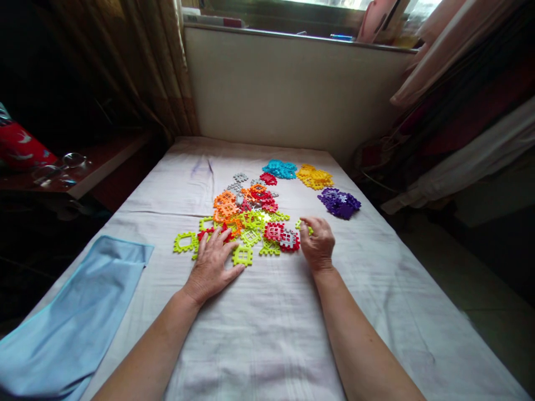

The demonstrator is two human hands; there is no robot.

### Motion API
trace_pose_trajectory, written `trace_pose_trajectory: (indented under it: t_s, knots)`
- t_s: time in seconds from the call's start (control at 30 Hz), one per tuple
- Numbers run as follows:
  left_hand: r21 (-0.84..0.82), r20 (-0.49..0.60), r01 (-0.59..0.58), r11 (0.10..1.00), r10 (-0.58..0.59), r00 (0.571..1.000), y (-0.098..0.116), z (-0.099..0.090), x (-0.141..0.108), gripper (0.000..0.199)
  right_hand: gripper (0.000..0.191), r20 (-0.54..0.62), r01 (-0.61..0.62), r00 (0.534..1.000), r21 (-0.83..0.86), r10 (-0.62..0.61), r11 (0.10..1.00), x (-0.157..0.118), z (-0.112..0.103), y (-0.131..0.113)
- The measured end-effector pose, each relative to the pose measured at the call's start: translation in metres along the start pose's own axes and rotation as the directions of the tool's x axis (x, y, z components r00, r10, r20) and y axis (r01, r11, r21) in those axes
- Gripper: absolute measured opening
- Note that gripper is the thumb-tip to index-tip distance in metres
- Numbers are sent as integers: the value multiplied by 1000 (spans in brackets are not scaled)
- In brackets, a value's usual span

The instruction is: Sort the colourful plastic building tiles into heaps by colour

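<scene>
Because the right hand (318, 243) curls nearly closed to pinch it, a green piece (298, 225) sits just beside the mixed pile (251, 238). Loosely spread, the left hand (212, 266) rests there, likely for steadiness; blue (279, 169), yellow (314, 177) and purple heaps (340, 205) separate colours beyond.

From where I stand, I can read 0 words or numbers. Faint marks on the long white and dark-red item (214, 21), at the left end of the windowsill (301, 37), are too small to make out.

Cloth (79, 312) lies left of pieces (251, 238) on sheet (251, 345)
</scene>
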State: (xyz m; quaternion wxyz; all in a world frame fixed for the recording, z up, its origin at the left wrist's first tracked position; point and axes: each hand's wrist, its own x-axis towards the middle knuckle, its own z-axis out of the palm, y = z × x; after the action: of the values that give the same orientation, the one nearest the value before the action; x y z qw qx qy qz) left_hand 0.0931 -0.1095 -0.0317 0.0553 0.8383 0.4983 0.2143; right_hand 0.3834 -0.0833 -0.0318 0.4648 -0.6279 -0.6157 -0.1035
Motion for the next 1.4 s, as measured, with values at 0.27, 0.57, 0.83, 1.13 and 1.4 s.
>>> trace_pose_trajectory:
  t_s: [0.27,0.57,0.83,1.13,1.4]
  knots:
    - [-18,-39,-41,999,40,998,-3,2,-1,47,24,441,345,766,331,-467,878,-18,5,-69]
    - [-95,-341,69,993,-98,935,-31,-14,4,25,47,617,340,601,379,-509,861,-24,7,-79]
    - [-147,-431,147,978,-198,880,-53,-15,7,26,44,607,301,632,381,-482,874,-31,14,-85]
    - [-189,-403,173,967,-237,884,-57,-12,5,26,39,303,301,865,326,-400,896,-18,16,-65]
    - [-206,-371,201,958,-266,890,-58,-12,6,25,39,37,-211,975,-146,218,966,3,6,27]
